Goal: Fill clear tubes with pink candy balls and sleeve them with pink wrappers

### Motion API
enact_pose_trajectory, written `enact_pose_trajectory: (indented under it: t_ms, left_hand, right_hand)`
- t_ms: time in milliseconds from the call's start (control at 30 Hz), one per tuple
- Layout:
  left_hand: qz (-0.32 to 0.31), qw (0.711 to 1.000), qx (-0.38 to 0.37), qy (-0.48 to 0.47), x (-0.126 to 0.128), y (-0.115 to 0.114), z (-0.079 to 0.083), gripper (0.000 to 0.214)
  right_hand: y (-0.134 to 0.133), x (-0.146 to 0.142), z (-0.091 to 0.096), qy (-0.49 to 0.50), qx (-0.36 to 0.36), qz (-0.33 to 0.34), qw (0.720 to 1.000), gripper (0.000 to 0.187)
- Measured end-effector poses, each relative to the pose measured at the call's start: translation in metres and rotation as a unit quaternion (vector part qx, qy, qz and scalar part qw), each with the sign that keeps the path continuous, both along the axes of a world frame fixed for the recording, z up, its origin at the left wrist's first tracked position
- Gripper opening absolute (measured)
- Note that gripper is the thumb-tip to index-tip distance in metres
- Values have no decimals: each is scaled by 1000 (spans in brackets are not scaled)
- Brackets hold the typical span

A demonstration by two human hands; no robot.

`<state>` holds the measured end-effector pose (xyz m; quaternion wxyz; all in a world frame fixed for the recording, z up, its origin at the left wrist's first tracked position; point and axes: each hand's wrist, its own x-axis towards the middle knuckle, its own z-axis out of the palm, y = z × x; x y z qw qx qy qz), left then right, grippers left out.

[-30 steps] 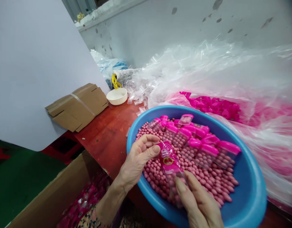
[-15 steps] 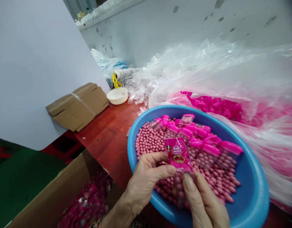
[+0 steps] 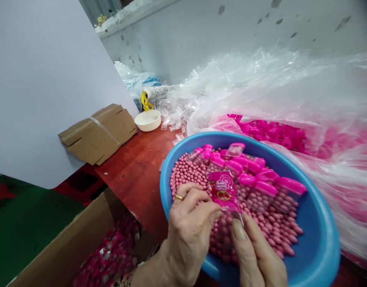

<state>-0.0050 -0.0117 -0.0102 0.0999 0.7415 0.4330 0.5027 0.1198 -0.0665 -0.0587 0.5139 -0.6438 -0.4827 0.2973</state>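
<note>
Over a blue plastic basin (image 3: 320,223), my left hand (image 3: 189,235) and my right hand (image 3: 256,255) both pinch a pink printed packet (image 3: 224,192) at its lower edge. Its clear lower part, with beads behind it, is hard to make out. A gold ring shows on my left hand. The basin holds a heap of pink beads (image 3: 187,175). Several clear containers with pink lids (image 3: 261,195) lie on the beads, just right of the packet.
The basin stands on a red wooden tabletop (image 3: 132,179). Behind it are a large clear plastic bag with pink lids inside (image 3: 269,133), a white bowl (image 3: 147,120) and folded cardboard (image 3: 99,135). An open carton of pink packets (image 3: 81,239) sits lower left.
Both hands have moved right and the packet has risen and straightened upright over the beads. My left hand has turned, bringing its ring into view.
</note>
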Motion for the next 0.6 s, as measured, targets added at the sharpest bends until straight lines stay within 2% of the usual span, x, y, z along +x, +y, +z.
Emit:
enact_pose_trajectory:
  t_ms: [100,167,267,367,467,600]
  left_hand:
    - [-69,981,78,165,-7,8,8,25]
    - [-132,942,96,293,-11,13,17,25]
    - [-161,890,121,409,-11,17,32,21]
    - [-156,873,136,442,-6,19,39,22]
    - [-141,880,151,428,-1,22,35,22]
    - [-139,889,147,410,0,22,26,19]
  right_hand:
    - [8,1,3,6,-27,-5,1000,46]
    - [11,0,3,4,-33,-3,999,47]
    - [12,-1,1,12,-36,15,999,45]
    - [12,1,2,22,-29,29,999,48]
    - [11,3,4,29,-35,38,998,54]
    - [10,3,4,34,-44,39,998,53]
